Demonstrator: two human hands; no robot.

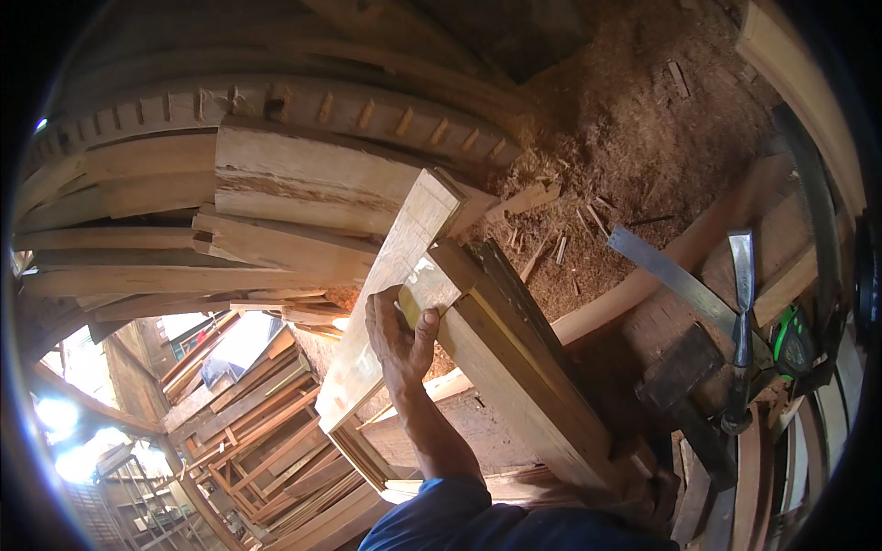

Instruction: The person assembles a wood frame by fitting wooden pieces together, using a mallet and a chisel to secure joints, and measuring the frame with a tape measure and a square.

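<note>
My left hand (400,344) is closed over the upper end of a thick wooden beam (524,395), its thumb on the near edge and its fingertips hidden behind the wood. Beside that hand, a pale flat board (390,275) with pencil-like lines stands slantwise against the beam's end. At the beam's lower end, a dark shape in shadow appears to be my right hand (666,496); its fingers cannot be made out. To the right lie a chisel (740,294), a square's metal blade (675,280), a dark hammer-like tool (682,367) and a black-and-green tape measure (792,342).
Shavings (634,119) cover the ground at the upper right. Stacked planks (303,174) fill the left, below a curved timber (367,110) with a row of notches. A handsaw (813,202) stands at the far right. Wooden frames (266,450) lean at lower left.
</note>
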